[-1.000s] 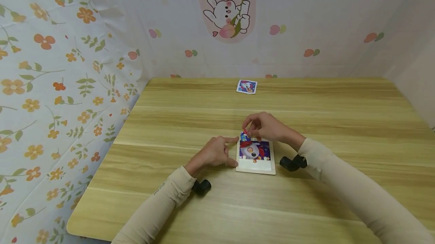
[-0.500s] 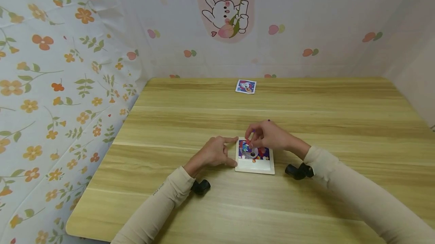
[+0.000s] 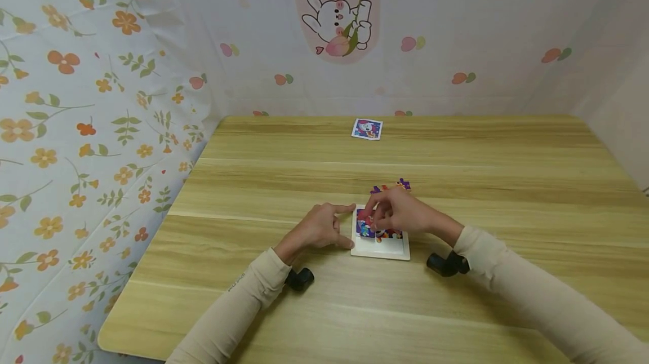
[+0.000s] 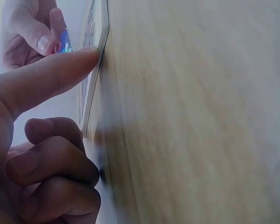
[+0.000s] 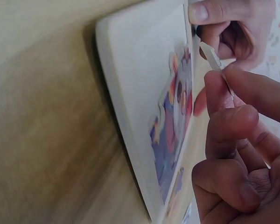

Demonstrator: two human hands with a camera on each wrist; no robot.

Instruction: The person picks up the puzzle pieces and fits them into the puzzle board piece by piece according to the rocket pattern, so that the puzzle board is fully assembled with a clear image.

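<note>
A white puzzle tray (image 3: 380, 249) lies on the table, a colourful cartoon picture of joined puzzle pieces (image 5: 175, 105) in its far part and a bare white strip along its near part. My left hand (image 3: 321, 227) touches the tray's left side, index finger at the far corner and thumb lower down; its other fingers are curled. Over the left of the picture, my right hand (image 3: 398, 210) pinches a puzzle piece (image 5: 212, 57) between thumb and fingertip. Tilted above the tray in the right wrist view, that piece shows its pale underside. The right hand hides part of the picture.
Loose puzzle pieces (image 3: 403, 185) lie just beyond my right hand. A small picture card (image 3: 367, 129) sits near the table's far edge. Black wrist devices hang under the left (image 3: 300, 279) and right sleeves. Patterned cloth (image 3: 243, 26) stands behind the table (image 3: 284, 161) and to its left.
My right hand has carried the pinched puzzle piece from the tray's far left corner toward me, over the picture. Loose pieces behind the hand have come into view. The left hand stays put.
</note>
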